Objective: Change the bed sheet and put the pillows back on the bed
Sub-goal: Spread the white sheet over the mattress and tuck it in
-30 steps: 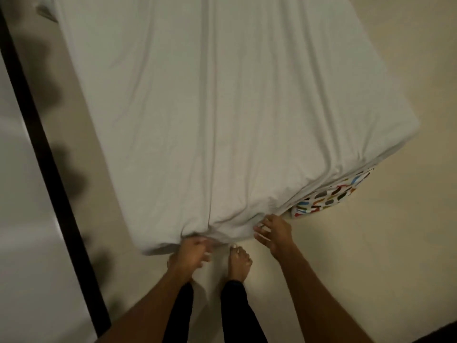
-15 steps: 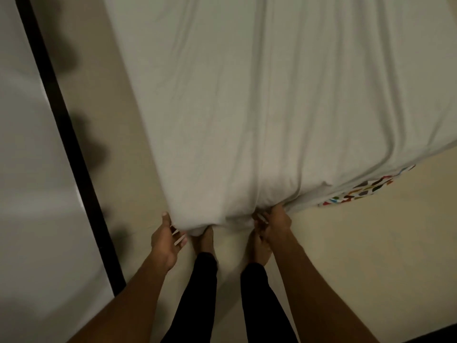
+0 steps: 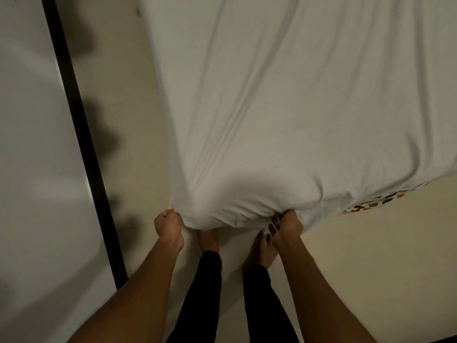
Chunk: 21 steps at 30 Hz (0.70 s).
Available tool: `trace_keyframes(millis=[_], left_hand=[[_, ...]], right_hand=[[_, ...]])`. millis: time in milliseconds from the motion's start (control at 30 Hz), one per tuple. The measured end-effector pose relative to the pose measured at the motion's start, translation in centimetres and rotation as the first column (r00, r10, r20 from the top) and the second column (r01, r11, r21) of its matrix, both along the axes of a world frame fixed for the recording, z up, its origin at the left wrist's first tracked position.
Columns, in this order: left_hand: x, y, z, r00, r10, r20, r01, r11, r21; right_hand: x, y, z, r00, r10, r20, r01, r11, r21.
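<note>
Left hand (image 3: 169, 225) grips white sheet (image 3: 284, 107) edge at mattress corner; right hand (image 3: 288, 225) clenches sheet hem opposite. Patterned mattress (image 3: 378, 203) exposed right of right hand. Bare feet between hands.

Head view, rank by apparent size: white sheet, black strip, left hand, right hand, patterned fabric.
1. white sheet, fills most of the frame.
2. black strip, long and narrow.
3. left hand and right hand, alike, unranked.
4. patterned fabric, only a sliver shows; near hand size, so unsure.
</note>
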<state>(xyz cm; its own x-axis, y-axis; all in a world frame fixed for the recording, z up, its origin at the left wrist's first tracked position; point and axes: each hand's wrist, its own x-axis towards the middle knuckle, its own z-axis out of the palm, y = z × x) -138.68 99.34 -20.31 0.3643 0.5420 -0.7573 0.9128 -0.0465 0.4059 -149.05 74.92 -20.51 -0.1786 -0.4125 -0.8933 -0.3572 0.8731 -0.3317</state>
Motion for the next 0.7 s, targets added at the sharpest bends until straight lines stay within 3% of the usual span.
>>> trace_keyframes(millis=[133, 300, 433, 533, 600, 700], left_hand=[[0.8, -1.1, 0.5, 0.995, 0.088, -0.053, -0.086, 0.995, 0.046], [0.7, -1.3, 1.2, 0.975, 0.151, -0.166, -0.185, 0.959, -0.213], [-0.7, -1.1, 0.8, 0.892, 0.032, -0.451, -0.208, 0.914, -0.348], [-1.6, -1.2, 0.2, 0.782, 0.031, -0.622, -0.357, 0.841, -0.406], [-1.6, -1.5, 0.1, 0.806, 0.04, -0.59, -0.35, 0.836, -0.423], [-1.1, -1.2, -1.2, 0.862, 0.12, -0.493, -0.302, 0.902, -0.308]], right_hand=[[0.0, 0.2, 0.0, 1.0, -0.003, -0.007, 0.003, 1.0, 0.002], [0.2, 0.7, 0.5, 0.99, -0.095, 0.106, 0.08, 0.988, 0.132], [-0.6, 0.9, -0.1, 0.998, -0.027, 0.06, 0.014, 0.977, 0.214], [-0.7, 0.7, -1.0, 0.998, 0.057, -0.028, -0.052, 0.988, 0.147], [-0.8, 0.7, -1.3, 0.991, 0.12, -0.06, -0.113, 0.988, 0.103], [-0.9, 0.9, -2.2, 0.965, 0.209, -0.155, -0.199, 0.977, 0.076]])
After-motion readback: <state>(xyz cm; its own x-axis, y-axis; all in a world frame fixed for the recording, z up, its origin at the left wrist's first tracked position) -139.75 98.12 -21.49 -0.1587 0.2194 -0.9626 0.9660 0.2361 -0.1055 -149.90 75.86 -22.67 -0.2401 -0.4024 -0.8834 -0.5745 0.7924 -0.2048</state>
